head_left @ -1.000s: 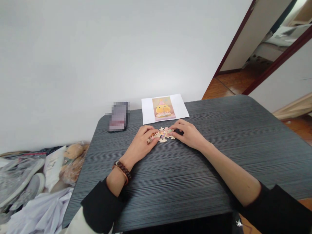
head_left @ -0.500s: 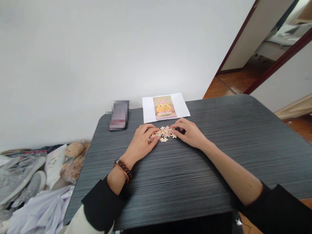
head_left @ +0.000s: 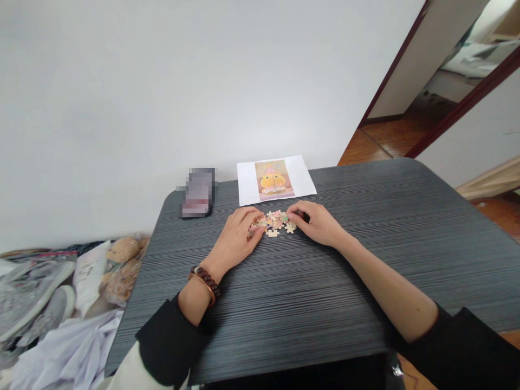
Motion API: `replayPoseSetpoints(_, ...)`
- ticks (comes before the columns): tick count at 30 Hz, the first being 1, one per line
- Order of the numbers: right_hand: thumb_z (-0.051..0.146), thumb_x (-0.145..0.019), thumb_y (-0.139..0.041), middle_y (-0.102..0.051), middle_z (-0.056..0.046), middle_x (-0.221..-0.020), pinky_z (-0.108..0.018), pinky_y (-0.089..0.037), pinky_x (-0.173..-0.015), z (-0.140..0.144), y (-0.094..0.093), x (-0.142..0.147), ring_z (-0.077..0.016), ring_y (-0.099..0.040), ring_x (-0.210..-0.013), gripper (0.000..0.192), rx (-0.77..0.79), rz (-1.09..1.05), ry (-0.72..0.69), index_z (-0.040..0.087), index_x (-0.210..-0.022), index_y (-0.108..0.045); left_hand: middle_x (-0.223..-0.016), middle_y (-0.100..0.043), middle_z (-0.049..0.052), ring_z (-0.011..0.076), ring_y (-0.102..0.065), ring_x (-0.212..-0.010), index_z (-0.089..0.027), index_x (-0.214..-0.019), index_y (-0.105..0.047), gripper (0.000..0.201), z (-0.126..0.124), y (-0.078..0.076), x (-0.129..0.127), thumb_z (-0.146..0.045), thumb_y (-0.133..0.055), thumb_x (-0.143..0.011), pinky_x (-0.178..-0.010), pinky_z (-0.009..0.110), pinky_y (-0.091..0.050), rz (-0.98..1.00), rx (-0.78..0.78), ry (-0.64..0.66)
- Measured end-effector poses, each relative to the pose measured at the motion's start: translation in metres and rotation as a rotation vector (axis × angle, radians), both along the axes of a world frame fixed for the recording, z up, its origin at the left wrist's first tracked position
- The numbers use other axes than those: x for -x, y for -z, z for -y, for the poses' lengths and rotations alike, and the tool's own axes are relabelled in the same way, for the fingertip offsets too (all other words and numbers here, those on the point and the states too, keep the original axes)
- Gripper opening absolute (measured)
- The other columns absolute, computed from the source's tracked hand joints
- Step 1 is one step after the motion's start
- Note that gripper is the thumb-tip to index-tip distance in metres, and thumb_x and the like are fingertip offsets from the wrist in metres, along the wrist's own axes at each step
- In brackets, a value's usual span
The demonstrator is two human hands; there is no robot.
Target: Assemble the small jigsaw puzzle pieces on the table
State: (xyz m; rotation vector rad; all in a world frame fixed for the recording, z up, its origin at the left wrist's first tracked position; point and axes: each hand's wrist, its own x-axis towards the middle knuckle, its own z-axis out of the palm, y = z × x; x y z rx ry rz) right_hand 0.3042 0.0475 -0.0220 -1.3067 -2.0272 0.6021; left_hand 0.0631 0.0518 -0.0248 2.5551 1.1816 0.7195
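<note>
A small pile of jigsaw puzzle pieces [head_left: 274, 221] lies on the dark table, some showing pale backs and others pink, yellow or green faces. My left hand [head_left: 238, 234] is cupped around the pile's left side, thumb and fingers apart, with pieces lying between them. At the right edge, my right hand [head_left: 319, 223] has its thumb and index finger pinched at a green-faced puzzle piece [head_left: 285, 218]. Its other fingers curl underneath, partly hidden. Just behind the pile is a white sheet [head_left: 246, 184] with a printed picture of a yellow character in a pink hat.
A phone [head_left: 198, 192], blurred out, lies at the back left of the table [head_left: 284, 314]. White wall stands behind the table. Shoes [head_left: 57, 314], bags and white cloth [head_left: 69, 352] are heaped beyond the left edge. A doorway opens at the upper right.
My right hand has shifted slightly right and lower, uncovering the green-faced piece at its fingertips. My left hand has barely moved.
</note>
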Motion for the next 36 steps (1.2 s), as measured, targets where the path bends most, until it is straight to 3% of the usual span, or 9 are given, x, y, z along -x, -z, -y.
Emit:
replayPoseSetpoints(12,0.026,-0.091,-0.052,-0.072,-0.001,-0.084,-0.028,-0.044,-0.07,-0.002,0.001,-0.001,-0.0151,-0.063,-0.073,0.016,0.081,-0.093,0.008,0.02,-0.088,-0.066,-0.129,-0.057,0.009,0.0226,-0.051,-0.122,-0.018,-0.126,-0.052,0.034,0.005,-0.001,-0.015,-0.029,-0.054,-0.094,-0.109,0.04,-0.039,-0.029,-0.026,0.037)
replayPoseSetpoints(24,0.023,-0.082,-0.059,-0.063,0.002,-0.069,-0.025,-0.041,-0.059,-0.002,0.001,-0.001,-0.0112,-0.052,-0.06,0.009,0.105,-0.157,0.005,0.019,-0.087,-0.066,-0.124,-0.06,0.01,0.0276,-0.052,-0.117,-0.017,-0.128,-0.055,0.05,0.003,-0.005,-0.045,-0.048,-0.057,-0.089,-0.105,0.046,-0.039,-0.149,-0.045,-0.087)
replayPoseSetpoints(28,0.023,-0.082,-0.057,-0.065,0.001,-0.074,-0.025,-0.042,-0.062,-0.005,0.003,-0.007,-0.012,-0.053,-0.062,0.013,0.065,-0.207,0.116,0.019,-0.091,-0.066,-0.119,-0.061,0.008,0.0276,-0.053,-0.114,-0.02,-0.122,-0.061,0.042,0.002,-0.006,-0.05,-0.048,-0.057,-0.09,-0.102,0.046,-0.04,-0.159,-0.043,-0.122)
replayPoseSetpoints(32,0.022,-0.082,-0.057,-0.065,0.0,-0.072,-0.028,-0.044,-0.066,-0.008,0.004,-0.015,-0.0137,-0.054,-0.063,0.012,0.015,-0.104,0.227,0.019,-0.085,-0.068,-0.117,-0.06,0.007,0.0261,-0.053,-0.112,-0.022,-0.119,-0.063,0.036,0.002,-0.004,-0.049,-0.042,-0.058,-0.09,-0.102,0.045,-0.041,-0.139,-0.049,-0.113)
replayPoseSetpoints(36,0.019,-0.084,-0.056,-0.067,-0.003,-0.078,-0.03,-0.045,-0.07,-0.01,0.004,-0.023,-0.0152,-0.056,-0.067,0.013,-0.009,-0.01,0.189,0.02,-0.082,-0.069,-0.118,-0.06,0.007,0.0259,-0.053,-0.112,-0.02,-0.117,-0.063,0.033,0.002,-0.004,-0.046,-0.039,-0.057,-0.09,-0.103,0.046,-0.041,-0.121,-0.049,-0.096)
